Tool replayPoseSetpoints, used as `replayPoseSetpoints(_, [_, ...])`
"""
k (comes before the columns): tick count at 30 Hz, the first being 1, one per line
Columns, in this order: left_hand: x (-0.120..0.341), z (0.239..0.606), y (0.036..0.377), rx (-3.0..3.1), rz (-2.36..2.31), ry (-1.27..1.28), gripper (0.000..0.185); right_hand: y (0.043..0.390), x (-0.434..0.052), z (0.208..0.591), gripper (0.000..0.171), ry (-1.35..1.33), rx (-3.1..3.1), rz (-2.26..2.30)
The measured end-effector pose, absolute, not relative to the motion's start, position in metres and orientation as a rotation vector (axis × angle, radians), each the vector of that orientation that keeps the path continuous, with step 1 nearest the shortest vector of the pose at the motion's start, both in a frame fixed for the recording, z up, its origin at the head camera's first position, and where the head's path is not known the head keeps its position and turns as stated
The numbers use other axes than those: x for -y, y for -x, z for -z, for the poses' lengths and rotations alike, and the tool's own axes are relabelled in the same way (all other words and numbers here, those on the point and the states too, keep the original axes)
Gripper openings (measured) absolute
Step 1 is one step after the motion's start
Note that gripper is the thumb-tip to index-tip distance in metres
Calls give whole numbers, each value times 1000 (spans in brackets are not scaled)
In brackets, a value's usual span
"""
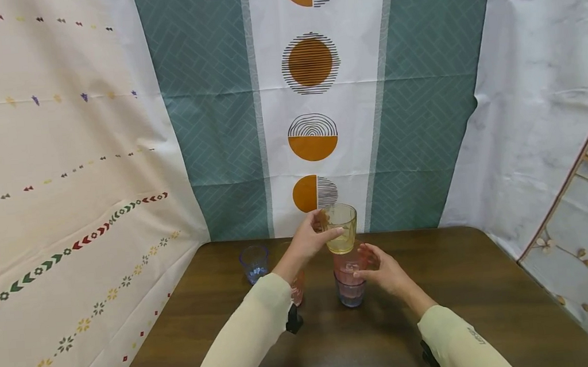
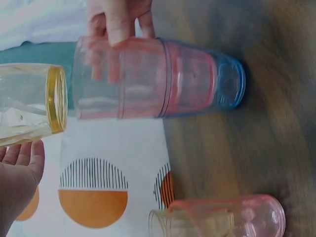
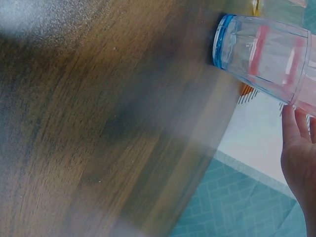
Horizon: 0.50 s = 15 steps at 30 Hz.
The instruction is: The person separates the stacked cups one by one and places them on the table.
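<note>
**Yellow cup held over the nested cups**

Yellow cup (image 1: 340,227) is up in the air, just above the stack of pink and blue cups (image 1: 350,283) that stands on the brown counter (image 1: 468,285). Nearest the camera come two pale sleeves, then the hands. The right hand (image 1: 386,271) has its fingers curled against the side of the stack, steadying it; in the left wrist view its fingertips (image 2: 118,22) press on the pink cup near the rim. The left hand (image 1: 310,240) has its grip closed round the yellow cup, thumb and fingers on its wall, holding it upright with the base close over the mouth of the stack, not yet touching it as far as can be seen. Behind the left forearm stands another pink cup (image 1: 297,287), partly hidden. Further back and to the left, a single blue cup (image 1: 254,263) stands well apart from the stack. Behind the counter hangs a cloth (image 1: 312,90) with orange circles between teal panels
</note>
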<state>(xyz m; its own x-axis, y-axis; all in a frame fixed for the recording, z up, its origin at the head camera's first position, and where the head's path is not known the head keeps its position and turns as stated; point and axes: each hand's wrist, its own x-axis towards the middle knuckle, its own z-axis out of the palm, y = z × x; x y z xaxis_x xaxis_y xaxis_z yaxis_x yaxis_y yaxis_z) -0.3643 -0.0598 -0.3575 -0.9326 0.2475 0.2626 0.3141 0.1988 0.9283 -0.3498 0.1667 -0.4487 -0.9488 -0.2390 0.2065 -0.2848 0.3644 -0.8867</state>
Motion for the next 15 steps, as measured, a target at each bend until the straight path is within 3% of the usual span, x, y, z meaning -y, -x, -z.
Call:
replayPoseSetpoints(10, [100, 357, 369, 2326, 1904, 469, 86, 353, -166, 451, 81, -478, 2546, -1654])
replayPoseSetpoints(15, [123, 361, 371, 2285, 1906, 412, 81, 355, -166, 453, 80, -478, 2542, -1663])
